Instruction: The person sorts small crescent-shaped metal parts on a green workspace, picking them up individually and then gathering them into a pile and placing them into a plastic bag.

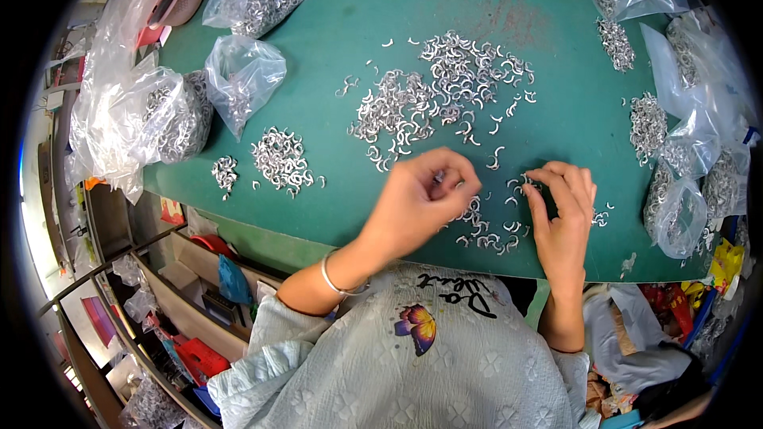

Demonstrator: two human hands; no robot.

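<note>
Small silvery crescent-shaped metal pieces lie in a large heap [457, 79] on the green tabletop [342, 16]. My left hand [417, 195] is curled closed just in front of this heap, slightly blurred. Something greyish shows between its fingers, too small to make out. Beside and partly behind that hand spreads a looser group of pieces [486, 237]. To its right, my right hand [563, 210] pinches a small curved metal piece [527, 180] between thumb and fingertips, close to the table. A few more pieces [602, 215] lie just right of this hand.
Two smaller piles [281, 160] [225, 172] sit at the left. Clear plastic bags of pieces stand at the left [179, 115] and right [719, 183], with more piles [648, 127] by the right bags. An open drawer [191, 290] lies below the table's left edge.
</note>
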